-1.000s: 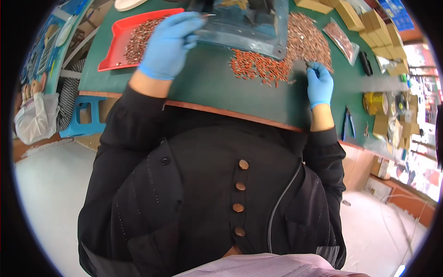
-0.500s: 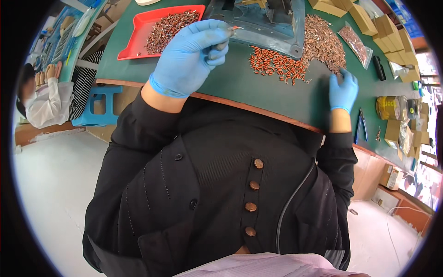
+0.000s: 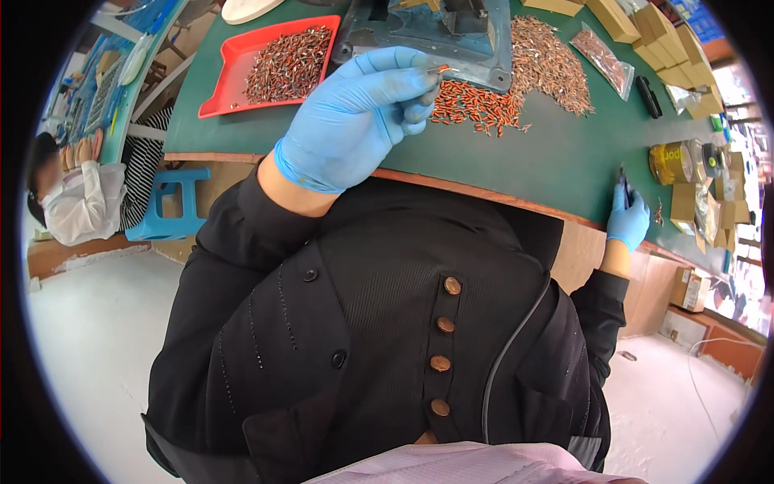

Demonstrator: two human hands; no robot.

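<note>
Since the frame half a second ago, my right hand point(image 3: 627, 216) has left the pile of orange parts and travelled to the right edge of the frame, while my left hand point(image 3: 355, 117) has risen slightly and fills more of the upper centre. Left hand, in a blue glove: fingers curled together, thumb and forefinger pinching a small orange crimp terminal point(image 3: 442, 70) at its tip, held just in front of the grey-blue press base point(image 3: 476, 48). Right hand, also gloved: closed around a dark slim tool point(image 3: 625, 187) near the table's front edge; I cannot tell what kind of tool it is. Loose orange terminals point(image 3: 476, 109) lie in a heap on the green table top point(image 3: 564, 161) just right of the left fingertips, with a wider scatter of copper-coloured terminals point(image 3: 548, 60) behind them. A red tray point(image 3: 222, 85) holding more terminals sits at upper left. A yellow tape roll point(image 3: 669, 161) and cardboard boxes point(image 3: 645, 32) stand at upper right. Another person in a white sleeve point(image 3: 81, 206) sits at far left beside a blue stool point(image 3: 165, 202).
</note>
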